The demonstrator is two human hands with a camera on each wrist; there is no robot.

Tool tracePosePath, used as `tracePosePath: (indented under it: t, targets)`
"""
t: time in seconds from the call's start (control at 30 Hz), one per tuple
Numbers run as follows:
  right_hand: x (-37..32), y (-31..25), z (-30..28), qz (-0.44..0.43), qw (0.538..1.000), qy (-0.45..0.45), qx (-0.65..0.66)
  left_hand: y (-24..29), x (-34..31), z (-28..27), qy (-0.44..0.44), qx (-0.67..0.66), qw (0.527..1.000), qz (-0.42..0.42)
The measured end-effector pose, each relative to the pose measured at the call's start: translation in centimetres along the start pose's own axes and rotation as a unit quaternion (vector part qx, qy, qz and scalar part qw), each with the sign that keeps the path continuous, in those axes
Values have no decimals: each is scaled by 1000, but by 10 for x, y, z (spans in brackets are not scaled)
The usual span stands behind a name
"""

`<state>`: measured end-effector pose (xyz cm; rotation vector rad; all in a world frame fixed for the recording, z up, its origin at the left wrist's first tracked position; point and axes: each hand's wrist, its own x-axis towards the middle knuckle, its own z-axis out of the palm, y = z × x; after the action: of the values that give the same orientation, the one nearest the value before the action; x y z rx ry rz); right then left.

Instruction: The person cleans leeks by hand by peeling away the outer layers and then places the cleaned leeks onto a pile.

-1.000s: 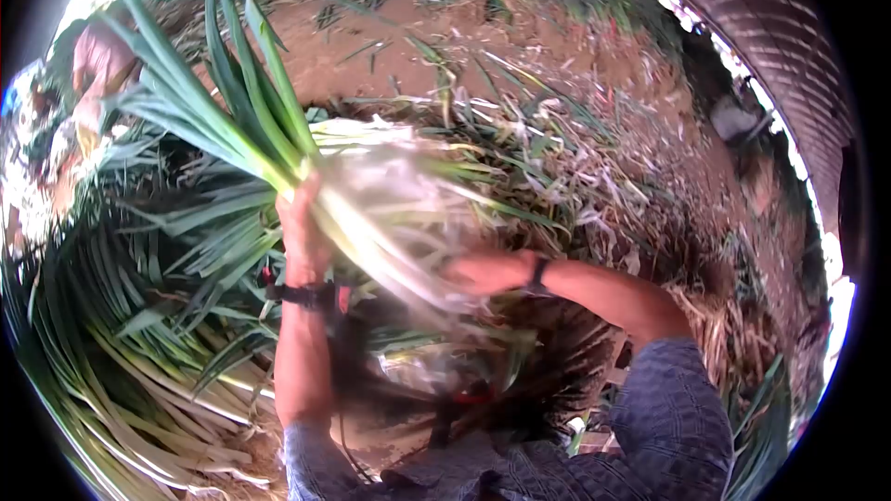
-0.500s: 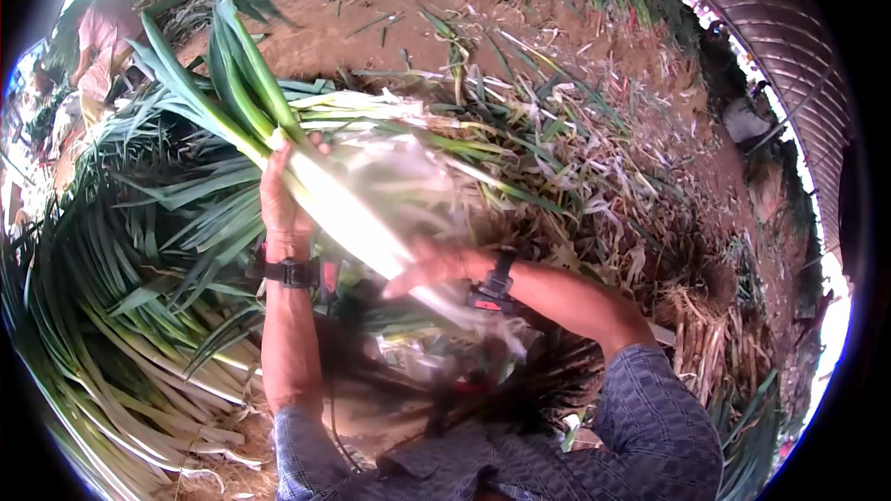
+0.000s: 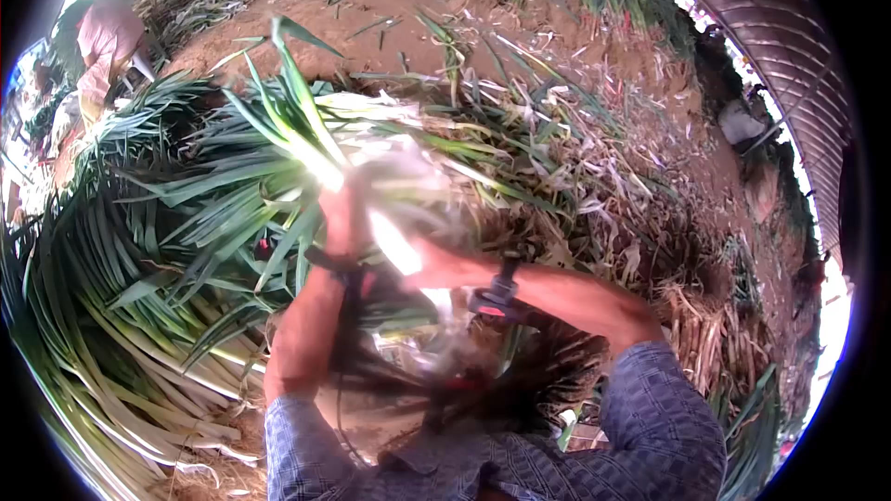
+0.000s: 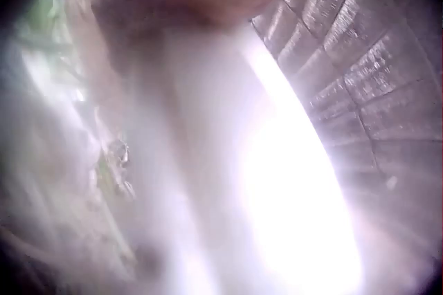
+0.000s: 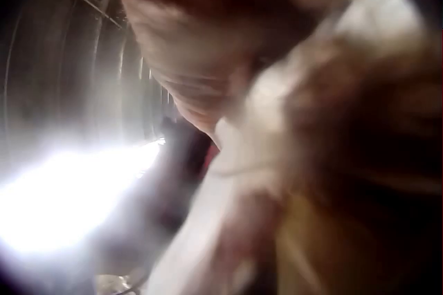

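"Green-leaved, white-shafted leeks [image 3: 394,243] are seen in the head view. How are they held?"

"Below the leaves they are gripped by the left hand [image 3: 342,213], out in front of the body. Lower down, the white shafts are touched by the right hand [image 3: 441,264]; whether its fingers are closed round them cannot be told through the blur."

"What is seen around them?"

"At the left, a heap of long green-and-white stalks [image 3: 139,315]; at the right, dry, pale leaf litter [image 3: 594,195] on brown earth [image 3: 371,37]."

"And in the left wrist view?"

"Blurred white shafts are shown, with a grey, ribbed, curved roof [image 4: 353,94] behind."

"The right wrist view?"

"Part of the right hand is shown against a pale shaft, heavily blurred."
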<state>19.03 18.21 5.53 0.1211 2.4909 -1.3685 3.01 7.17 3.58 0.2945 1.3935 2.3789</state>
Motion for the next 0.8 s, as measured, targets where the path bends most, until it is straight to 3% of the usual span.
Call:
tracePosePath:
  t: [0.03, 0.07, 0.1, 0.13, 0.2, 0.23, 0.3, 0.37, 0.4, 0.43, 0.5, 0.53, 0.57, 0.63, 0.7, 0.77, 0.8]
  targets:
    - [-17, 4, -3, 34, 998, -38, 21, 10, 1, -2, -21, -16, 1000, 16]
    - [-34, 8, -7, 69, 994, -75, 40, -2, 21, -14, 31, -27, 999, -23]
    - [-52, 34, 1, 77, 991, -85, 71, -14, 41, -27, 66, -27, 997, -10]
    - [-73, 20, -4, 65, 977, -189, 73, -35, 71, -55, 81, 21, 996, -13]
    - [-138, -33, -3, -47, 964, -260, -8, -52, 111, -99, 138, 48, 989, -3]
    - [-169, -43, 1, -145, 959, -223, -94, -51, 123, -110, 180, 25, 983, 11]
    - [-199, -21, -15, 27, 956, -271, -108, -49, 127, -144, 139, 38, 982, 119]
    - [-203, 12, -52, -19, 999, 6, -37, -32, 122, -149, 191, 63, 979, 25]
    - [-209, 53, -69, -68, 953, 103, -277, -32, 124, -147, 212, 53, 976, 8]
    - [-208, 81, -83, -113, 837, 195, -498, -30, 116, -142, 170, 29, 984, 40]
    - [-177, 42, -84, -38, 954, 236, -183, -25, 115, -120, 220, 50, 974, 31]
    - [-152, 19, -81, -39, 954, 209, -210, -31, 118, -127, 194, 20, 981, 20]
    - [-128, -5, -78, -41, 954, 181, -236, -45, 127, -132, 166, -93, 982, -7]
    - [-83, -19, -56, -99, 959, 131, -230, -53, 132, -129, 153, -81, 985, -21]
    - [-37, 12, -24, -291, 930, 115, -191, -46, 124, -116, 171, -48, 983, -49]
    - [-50, -15, -10, -149, 972, 26, -178, -20, 100, -96, 157, 11, 985, -72]
    - [-54, -26, -8, -253, 959, 41, -117, -13, 92, -91, 136, -4, 987, -88]
